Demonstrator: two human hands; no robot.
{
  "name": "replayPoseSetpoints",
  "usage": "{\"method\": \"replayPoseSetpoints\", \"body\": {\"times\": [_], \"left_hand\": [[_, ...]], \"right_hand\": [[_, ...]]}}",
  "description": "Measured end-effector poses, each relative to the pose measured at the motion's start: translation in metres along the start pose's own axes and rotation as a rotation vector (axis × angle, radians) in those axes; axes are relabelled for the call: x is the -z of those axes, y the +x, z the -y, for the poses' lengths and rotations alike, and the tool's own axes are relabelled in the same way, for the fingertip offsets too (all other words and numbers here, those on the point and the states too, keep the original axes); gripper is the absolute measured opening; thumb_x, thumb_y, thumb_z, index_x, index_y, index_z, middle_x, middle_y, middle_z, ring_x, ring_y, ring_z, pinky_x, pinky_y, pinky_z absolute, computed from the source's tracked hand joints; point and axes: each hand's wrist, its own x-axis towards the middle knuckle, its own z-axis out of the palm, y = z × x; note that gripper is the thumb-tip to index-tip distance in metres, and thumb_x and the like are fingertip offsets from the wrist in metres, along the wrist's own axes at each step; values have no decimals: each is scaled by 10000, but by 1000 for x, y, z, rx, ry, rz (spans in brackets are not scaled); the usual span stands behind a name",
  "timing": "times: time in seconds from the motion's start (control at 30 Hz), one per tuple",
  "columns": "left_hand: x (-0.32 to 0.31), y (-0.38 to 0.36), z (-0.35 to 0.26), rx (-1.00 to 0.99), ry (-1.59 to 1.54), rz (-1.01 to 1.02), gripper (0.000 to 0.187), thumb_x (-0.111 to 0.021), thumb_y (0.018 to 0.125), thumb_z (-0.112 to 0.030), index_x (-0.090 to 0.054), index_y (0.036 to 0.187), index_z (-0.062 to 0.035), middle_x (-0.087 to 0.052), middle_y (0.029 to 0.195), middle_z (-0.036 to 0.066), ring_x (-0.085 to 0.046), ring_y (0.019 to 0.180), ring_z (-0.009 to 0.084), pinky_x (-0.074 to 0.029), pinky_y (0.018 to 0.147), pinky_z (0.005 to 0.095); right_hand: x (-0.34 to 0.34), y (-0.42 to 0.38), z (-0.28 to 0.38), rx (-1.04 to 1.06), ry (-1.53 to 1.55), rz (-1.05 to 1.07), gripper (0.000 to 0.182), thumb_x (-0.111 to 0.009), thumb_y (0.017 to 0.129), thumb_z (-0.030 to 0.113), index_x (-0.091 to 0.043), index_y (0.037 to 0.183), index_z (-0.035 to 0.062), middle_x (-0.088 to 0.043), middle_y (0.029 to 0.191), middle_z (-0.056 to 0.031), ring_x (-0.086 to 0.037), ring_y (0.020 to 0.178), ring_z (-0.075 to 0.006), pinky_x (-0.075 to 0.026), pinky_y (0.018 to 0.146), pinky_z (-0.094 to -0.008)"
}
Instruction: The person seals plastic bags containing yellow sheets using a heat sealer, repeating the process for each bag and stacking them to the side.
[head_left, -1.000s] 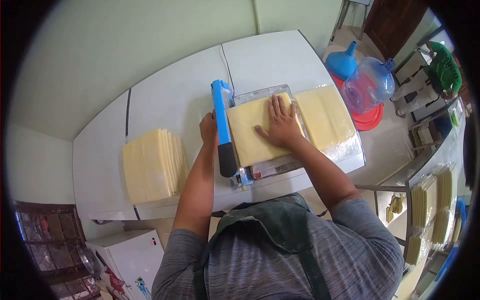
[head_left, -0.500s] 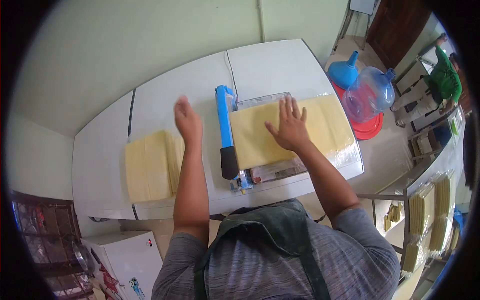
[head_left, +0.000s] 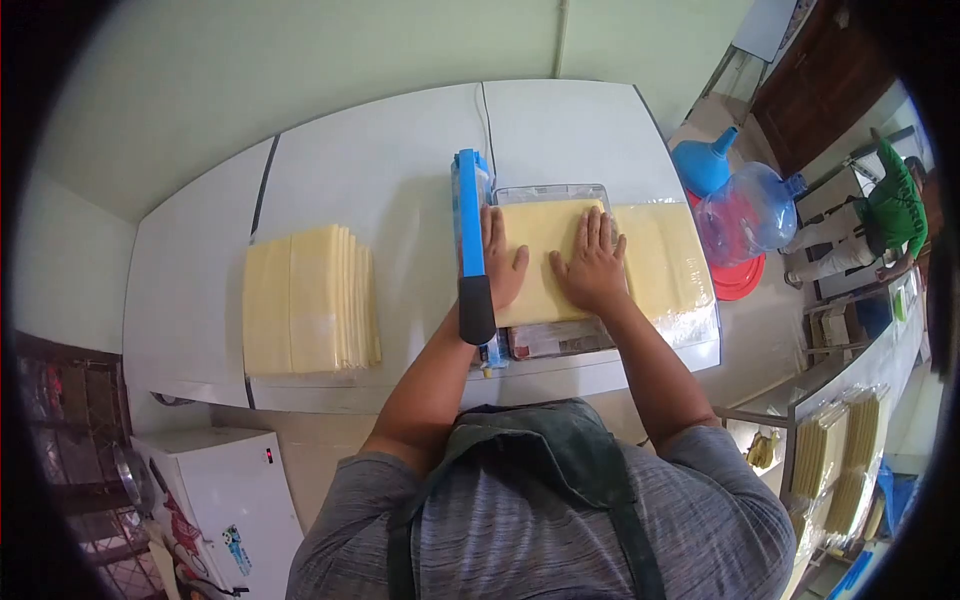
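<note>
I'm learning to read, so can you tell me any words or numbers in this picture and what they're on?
No words or numbers can be read here.
Printed sheet under the clear tray beside the blue sealer bar with the black handle: print too blurred to read.
Sticker on the white box-shaped appliance at lower left: too small to read.
The pale yellow packet under the left hand and right hand shows no print.

Both hands lie flat on a yellow sheet [head_left: 545,262]: left hand [head_left: 503,268] beside the blue sealer [head_left: 470,255], right hand [head_left: 594,268] nearby. A stack [head_left: 308,299] sits left on the table [head_left: 400,180].
</note>
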Motion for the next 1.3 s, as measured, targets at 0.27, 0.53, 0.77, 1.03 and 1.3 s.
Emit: {"method": "replayPoseSetpoints", "body": {"times": [0.27, 0.53, 0.77, 1.03, 1.3], "left_hand": [[15, -62, 48, 38, 6, 175, 735, -524, 938, -417, -284, 1507, -18, -242, 1564, 239, -181, 1455, 430, -133, 1106, 680], [9, -91, 89, 209, -660, 103, 628, -437, 997, -315, -235, 1536, -65, -248, 1576, 202, -179, 1457, 414, -95, 1182, 522], [61, -116, 76, 168, -399, -196, 459, -304, 1055, -173, -356, 1472, 12, -404, 1486, 214, -364, 1383, 361, -216, 1171, 445], [109, -104, 15, 144, -744, -336, 472, -260, 1060, -289, -504, 1296, 40, -556, 1327, 192, -489, 1264, 286, -312, 1097, 411], [111, -123, -46, 89, -982, -187, 523, -265, 1057, -335, -543, 1202, 84, -637, 1122, 198, -588, 1064, 257, -415, 992, 388]], "right_hand": [[62, 22, 90, 340, 474, 141, 847, -379, 964, 578, -187, 1522, -30, -211, 1589, -225, -111, 1491, -398, -87, 1165, -611], [-4, 26, 157, 430, 81, 71, 783, -378, 942, 547, -307, 1498, 1, -227, 1585, -219, -41, 1506, -375, -74, 1136, -672], [-5, 25, 152, 451, 169, 62, 758, -408, 925, 524, -330, 1496, 32, -240, 1588, -187, -43, 1504, -384, -86, 1140, -667], [-2, 24, 149, 476, 223, 72, 708, -446, 912, 515, -414, 1465, 74, -272, 1574, -177, -72, 1498, -393, -129, 1133, -663], [5, 32, 129, 731, 221, 141, 700, -456, 891, 549, -445, 1461, 143, -221, 1598, -178, -70, 1497, -395, -110, 1139, -671]]}}
